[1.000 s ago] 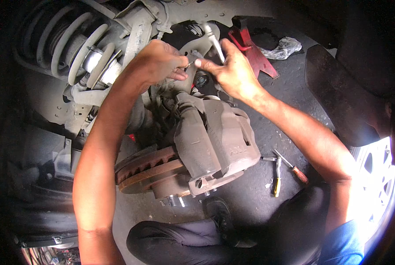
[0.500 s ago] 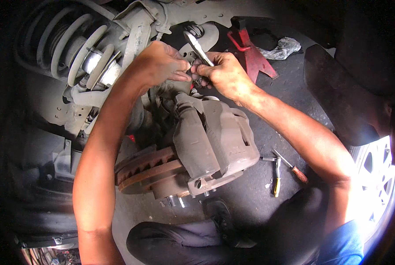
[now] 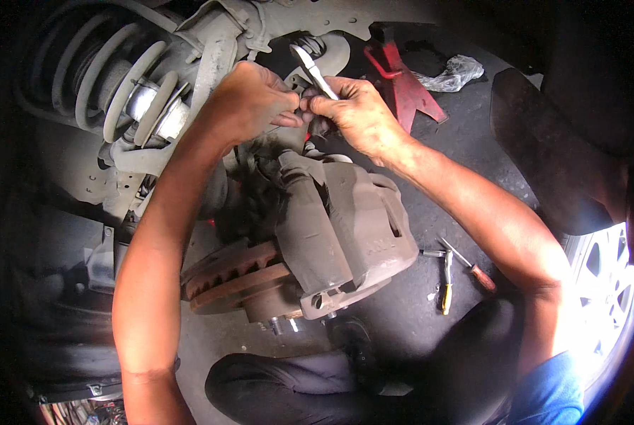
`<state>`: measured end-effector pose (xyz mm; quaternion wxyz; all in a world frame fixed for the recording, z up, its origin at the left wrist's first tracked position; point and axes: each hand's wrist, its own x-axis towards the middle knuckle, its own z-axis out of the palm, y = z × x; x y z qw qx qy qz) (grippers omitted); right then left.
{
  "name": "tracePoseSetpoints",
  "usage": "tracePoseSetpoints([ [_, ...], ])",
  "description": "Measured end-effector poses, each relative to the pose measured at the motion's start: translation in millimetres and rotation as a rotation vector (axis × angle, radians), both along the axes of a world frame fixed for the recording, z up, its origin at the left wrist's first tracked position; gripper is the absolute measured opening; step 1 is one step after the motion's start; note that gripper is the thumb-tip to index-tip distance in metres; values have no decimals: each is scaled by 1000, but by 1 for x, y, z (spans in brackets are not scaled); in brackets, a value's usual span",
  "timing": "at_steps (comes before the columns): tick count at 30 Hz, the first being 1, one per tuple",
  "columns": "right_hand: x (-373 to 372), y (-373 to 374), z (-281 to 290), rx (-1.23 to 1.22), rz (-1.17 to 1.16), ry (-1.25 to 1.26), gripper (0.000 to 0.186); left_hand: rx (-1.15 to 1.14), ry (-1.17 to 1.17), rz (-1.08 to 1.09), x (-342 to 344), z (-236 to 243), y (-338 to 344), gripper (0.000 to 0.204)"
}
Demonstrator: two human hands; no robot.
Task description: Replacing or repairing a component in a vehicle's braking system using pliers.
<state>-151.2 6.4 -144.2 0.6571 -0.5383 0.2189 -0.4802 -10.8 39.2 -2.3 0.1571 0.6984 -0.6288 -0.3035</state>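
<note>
Both my hands meet above the brake assembly, behind the grey caliper [image 3: 370, 227]. My right hand [image 3: 363, 117] is closed on a slim silver metal tool [image 3: 315, 74], which points up and to the left past its thumb; its exact kind does not show. My left hand [image 3: 257, 99] has its fingers pinched together, almost touching the right fingertips. Whatever lies between those fingertips is too small and hidden to name. Below the hands sits the rusty brake disc [image 3: 239, 280], with the caliper around its right side.
A coil spring [image 3: 122, 81] and a pale suspension arm stand at the upper left. A red jack stand [image 3: 412, 95] and crumpled clear plastic [image 3: 460, 74] are beyond my right hand. On the floor lie a yellow-handled tool [image 3: 446, 283] and a screwdriver [image 3: 483, 278]. A wheel [image 3: 604, 283] is at far right.
The two hands stay together, with small finger movements only. The silver tool has shifted very slightly up and left in my right hand. The view has moved a little.
</note>
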Motion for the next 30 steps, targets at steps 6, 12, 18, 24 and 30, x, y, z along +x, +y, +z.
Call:
tracePoseSetpoints([
  [6,0,-5,-10,17,13,-77,20,18,47,-4,0,-3,-2,29],
  [12,6,-1,-5,21,-18,-71,19,-26,-38,-73,9,0,-1,33],
  [18,5,0,-4,-1,-17,-64,18,-11,-4,-65,10,1,0,30],
  [24,5,-1,-9,-11,-17,-46,16,23,28,0,4,1,0,25],
  [30,4,0,-9,-14,-18,-37,18,18,-13,-5,7,1,0,26],
])
